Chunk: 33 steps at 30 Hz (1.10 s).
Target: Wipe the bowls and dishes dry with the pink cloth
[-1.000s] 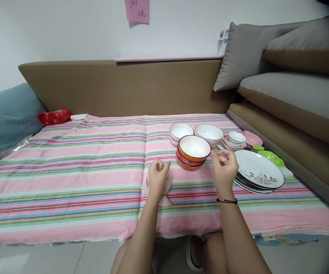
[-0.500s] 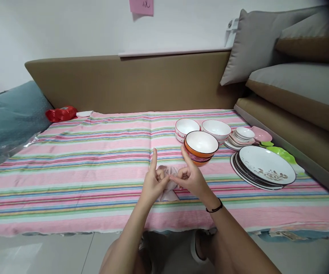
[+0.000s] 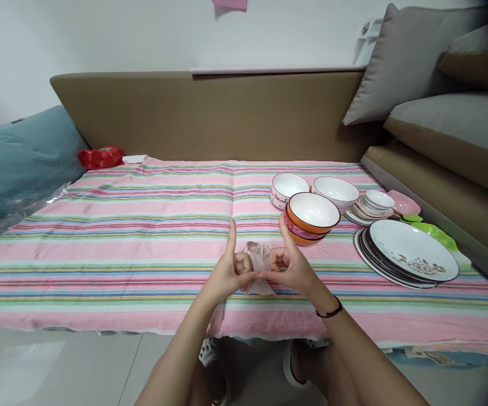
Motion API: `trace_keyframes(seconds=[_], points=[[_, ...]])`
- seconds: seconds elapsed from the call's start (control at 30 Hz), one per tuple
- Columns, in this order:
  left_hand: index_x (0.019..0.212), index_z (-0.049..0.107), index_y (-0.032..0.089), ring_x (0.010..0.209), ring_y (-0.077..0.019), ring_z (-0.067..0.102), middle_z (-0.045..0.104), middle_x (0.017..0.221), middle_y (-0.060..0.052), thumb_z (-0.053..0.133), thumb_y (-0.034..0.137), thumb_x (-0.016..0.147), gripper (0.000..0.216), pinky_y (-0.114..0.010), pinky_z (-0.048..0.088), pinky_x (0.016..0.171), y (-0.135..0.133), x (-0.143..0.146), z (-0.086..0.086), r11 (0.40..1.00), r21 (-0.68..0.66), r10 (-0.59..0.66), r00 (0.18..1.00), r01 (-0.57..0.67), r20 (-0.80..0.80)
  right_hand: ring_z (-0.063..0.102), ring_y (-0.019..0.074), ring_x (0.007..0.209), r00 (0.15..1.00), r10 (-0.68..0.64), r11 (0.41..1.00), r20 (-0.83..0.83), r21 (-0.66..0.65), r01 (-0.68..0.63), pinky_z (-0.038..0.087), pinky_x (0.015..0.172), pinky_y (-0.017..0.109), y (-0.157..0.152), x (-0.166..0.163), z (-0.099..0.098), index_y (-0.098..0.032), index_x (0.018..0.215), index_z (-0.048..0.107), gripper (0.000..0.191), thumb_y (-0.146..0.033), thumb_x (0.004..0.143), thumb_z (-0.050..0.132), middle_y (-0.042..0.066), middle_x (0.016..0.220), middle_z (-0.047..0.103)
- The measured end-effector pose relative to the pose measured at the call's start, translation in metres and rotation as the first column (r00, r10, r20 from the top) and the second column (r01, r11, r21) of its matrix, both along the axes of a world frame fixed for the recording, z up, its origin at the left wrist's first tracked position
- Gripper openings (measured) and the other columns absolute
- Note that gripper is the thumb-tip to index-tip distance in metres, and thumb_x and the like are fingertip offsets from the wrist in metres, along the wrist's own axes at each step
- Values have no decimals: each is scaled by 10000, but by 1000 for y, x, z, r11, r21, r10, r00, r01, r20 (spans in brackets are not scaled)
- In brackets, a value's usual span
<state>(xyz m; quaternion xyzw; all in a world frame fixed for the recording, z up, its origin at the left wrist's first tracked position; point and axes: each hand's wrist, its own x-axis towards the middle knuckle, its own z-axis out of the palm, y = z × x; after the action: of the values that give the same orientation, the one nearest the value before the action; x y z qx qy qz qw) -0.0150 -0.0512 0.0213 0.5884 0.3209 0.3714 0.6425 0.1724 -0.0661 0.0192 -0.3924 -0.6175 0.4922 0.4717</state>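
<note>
My left hand (image 3: pixel 225 272) and my right hand (image 3: pixel 291 266) are raised over the front of the striped cloth (image 3: pixel 121 270), thumb tips touching. Each index finger points up, away from its thumb, while the other fingers curl in. Neither palm shows anything held. A crumpled pale pink cloth (image 3: pixel 261 286) lies behind and below the hands, partly covered by them. Just beyond my right index fingertip stands a stack of orange bowls (image 3: pixel 315 210) with white insides.
Two white bowls (image 3: pixel 288 185) (image 3: pixel 335 190) stand behind the orange stack. To the right are small white dishes (image 3: pixel 379 198), a pink dish (image 3: pixel 404 203), large plates (image 3: pixel 413 248) and a green leaf-shaped dish (image 3: pixel 438 234). A red package (image 3: pixel 102 158) lies far left; cushions (image 3: pixel 451 129) rise at right.
The view has shifted, so the dishes appear further right. My hands keep nearly the same pose, thumbs now meeting end to end, and the pink cloth shows between them.
</note>
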Motion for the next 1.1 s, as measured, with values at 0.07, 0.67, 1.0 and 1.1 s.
trace_keyframes(seconds=[0.07,0.67,1.0,1.1], points=[[1418,-327,309,437,-71,456,444,592,121,730,187,771,1245,-185,462,459,0,-3,1,1000,3,10,1000,-10,7,390,89,513,999,-8,1000,35,-9,8,350,507,222,-1,2,-1,-254,1526,-156,1174,-242,759,733,-112,589,429],[1410,-338,304,436,-62,452,470,601,116,765,220,748,1289,-158,427,454,3,-6,-1,1000,-9,10,1000,-10,-13,497,118,549,997,-58,998,51,-20,59,425,528,243,2,2,-7,-212,1529,-149,1176,-257,749,730,-68,645,549],[1480,-214,311,454,-58,424,451,619,97,747,192,755,1210,-159,394,457,8,0,-5,999,20,-36,999,36,35,522,123,573,996,-82,996,-42,-24,81,432,548,256,3,2,-2,-238,1528,-133,1199,-253,723,756,-69,665,560],[1473,-230,319,466,-52,378,428,631,100,752,183,746,1229,-166,402,473,7,1,-4,999,0,-39,998,39,49,484,113,580,997,-64,998,-47,21,65,407,554,246,2,0,-2,-251,1526,-140,1198,-225,724,749,-82,665,513]])
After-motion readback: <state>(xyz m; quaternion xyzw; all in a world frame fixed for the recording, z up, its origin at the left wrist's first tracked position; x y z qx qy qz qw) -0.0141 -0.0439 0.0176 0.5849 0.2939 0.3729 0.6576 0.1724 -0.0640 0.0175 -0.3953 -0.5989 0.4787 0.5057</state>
